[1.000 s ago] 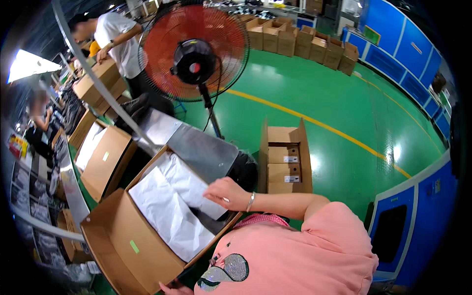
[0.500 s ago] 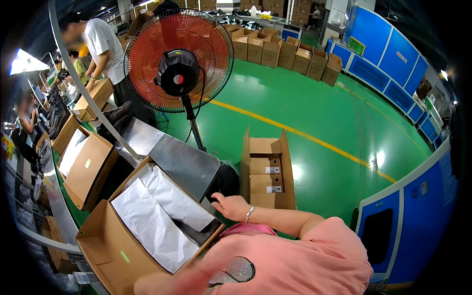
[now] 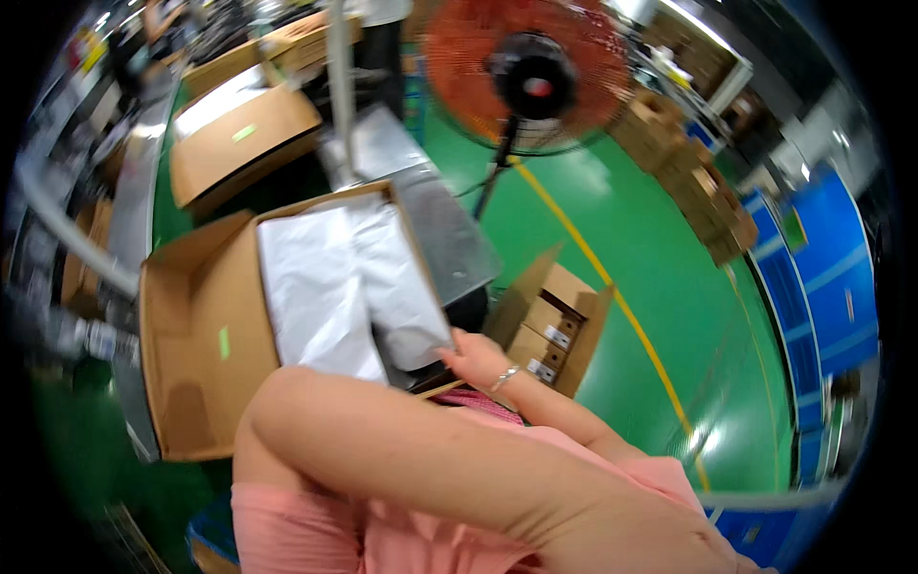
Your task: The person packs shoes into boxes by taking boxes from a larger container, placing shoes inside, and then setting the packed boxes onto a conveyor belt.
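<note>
A large open cardboard box (image 3: 191,344) lies in front of me, lined with white plastic wrapping (image 3: 335,277). My right hand (image 3: 473,359), with a bracelet on its wrist, rests at the box's near right corner, its fingers curled on the corner of the white wrapping. My left forearm (image 3: 430,459) crosses the foreground with the elbow out to the left. It runs off toward the lower right, so my left hand is out of sight. My pink shirt (image 3: 316,526) fills the bottom of the view.
A red standing fan (image 3: 531,77) stands behind a grey metal table (image 3: 430,220). A smaller open carton (image 3: 550,330) holding small boxes sits on the green floor (image 3: 660,258). More cartons (image 3: 239,143) lie to the back left, stacked boxes (image 3: 703,191) to the right, with blue panels (image 3: 822,277) beyond.
The view has swung and come closer to the box. My left arm has risen across the foreground. My right hand stays at the box's near corner on the wrapping.
</note>
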Available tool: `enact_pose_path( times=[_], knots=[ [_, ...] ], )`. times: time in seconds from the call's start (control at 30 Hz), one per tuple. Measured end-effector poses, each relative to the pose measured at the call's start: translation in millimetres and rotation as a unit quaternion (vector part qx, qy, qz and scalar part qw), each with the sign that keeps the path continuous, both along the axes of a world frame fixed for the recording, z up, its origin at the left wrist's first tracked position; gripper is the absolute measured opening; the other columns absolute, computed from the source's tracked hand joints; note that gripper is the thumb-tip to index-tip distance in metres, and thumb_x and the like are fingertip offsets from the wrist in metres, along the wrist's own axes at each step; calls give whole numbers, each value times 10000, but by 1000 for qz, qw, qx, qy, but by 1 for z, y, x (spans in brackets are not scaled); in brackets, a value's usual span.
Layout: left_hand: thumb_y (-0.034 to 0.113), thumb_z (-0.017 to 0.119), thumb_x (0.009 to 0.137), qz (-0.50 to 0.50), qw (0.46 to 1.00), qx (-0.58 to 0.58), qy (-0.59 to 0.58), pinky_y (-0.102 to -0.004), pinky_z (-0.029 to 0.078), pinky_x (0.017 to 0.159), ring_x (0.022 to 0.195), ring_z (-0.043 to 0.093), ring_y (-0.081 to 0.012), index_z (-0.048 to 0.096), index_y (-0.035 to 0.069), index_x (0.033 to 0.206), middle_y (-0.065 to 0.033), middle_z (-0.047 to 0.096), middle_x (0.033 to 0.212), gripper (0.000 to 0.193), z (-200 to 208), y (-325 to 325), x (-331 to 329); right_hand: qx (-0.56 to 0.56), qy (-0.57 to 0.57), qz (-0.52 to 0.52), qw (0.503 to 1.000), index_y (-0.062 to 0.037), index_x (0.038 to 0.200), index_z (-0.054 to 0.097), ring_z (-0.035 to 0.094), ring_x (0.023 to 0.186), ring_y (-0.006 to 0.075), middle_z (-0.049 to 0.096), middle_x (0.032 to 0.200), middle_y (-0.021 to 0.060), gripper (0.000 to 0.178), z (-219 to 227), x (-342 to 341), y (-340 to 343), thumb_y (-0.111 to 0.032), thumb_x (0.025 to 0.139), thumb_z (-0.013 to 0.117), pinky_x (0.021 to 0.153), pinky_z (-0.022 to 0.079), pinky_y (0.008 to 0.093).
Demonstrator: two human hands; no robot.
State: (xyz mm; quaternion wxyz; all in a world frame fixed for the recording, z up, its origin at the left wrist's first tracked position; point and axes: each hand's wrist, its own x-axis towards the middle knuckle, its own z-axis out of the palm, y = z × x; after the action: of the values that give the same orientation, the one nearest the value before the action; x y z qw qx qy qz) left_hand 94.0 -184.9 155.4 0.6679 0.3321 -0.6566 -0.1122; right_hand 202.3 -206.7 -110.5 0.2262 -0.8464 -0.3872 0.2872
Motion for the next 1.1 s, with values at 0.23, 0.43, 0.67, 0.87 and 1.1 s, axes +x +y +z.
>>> enact_pose_path(
  times=[0.23, 0.43, 0.67, 0.87, 1.1],
  knots=[
    [158, 469, 754, 486, 799, 335, -113, -284, 388, 765, 875, 496, -182, 502, 11, 944, -93, 522, 904, 243, -26, 44, -20, -2, 11, 42, 999, -79, 1023, 448, 524, 768, 348, 556, 817, 189, 337, 6, 6, 12, -291, 761, 452, 666, 410, 419],
    [107, 420, 803, 725, 539, 199, 380, -286, 393, 741, 841, 519, -192, 480, -6, 1019, -114, 558, 842, 251, -104, 147, -108, 5, -15, 47, 999, -82, 1030, 447, 527, 752, 349, 555, 810, 192, 342, 4, 22, 10, -289, 758, 457, 651, 414, 417],
    [342, 371, 829, 557, 330, 368, 668, -295, 342, 845, 1000, 465, -228, 362, -9, 1166, -161, 465, 1113, 487, -272, 99, -249, 65, 20, 108, 992, -64, 974, 480, 532, 678, 321, 554, 712, 169, 284, 5, 47, 35, -242, 753, 469, 599, 409, 372],
    [405, 365, 809, 482, 136, 593, 631, -405, 246, 888, 1080, 366, -240, 320, 58, 1200, -125, 376, 1192, 525, -439, 32, -299, 58, 34, 136, 988, -16, 958, 494, 536, 704, 225, 571, 767, 134, 271, 5, 61, 56, -192, 751, 506, 654, 408, 311],
    [466, 354, 793, 223, -244, 944, -20, -508, 160, 930, 1146, 284, -247, 298, 122, 1220, -78, 313, 1250, 551, -415, 65, -378, 64, 42, 188, 979, -26, 958, 501, 526, 659, 213, 565, 731, 126, 262, 3, 84, 69, -177, 743, 501, 627, 411, 306]
  ],
)
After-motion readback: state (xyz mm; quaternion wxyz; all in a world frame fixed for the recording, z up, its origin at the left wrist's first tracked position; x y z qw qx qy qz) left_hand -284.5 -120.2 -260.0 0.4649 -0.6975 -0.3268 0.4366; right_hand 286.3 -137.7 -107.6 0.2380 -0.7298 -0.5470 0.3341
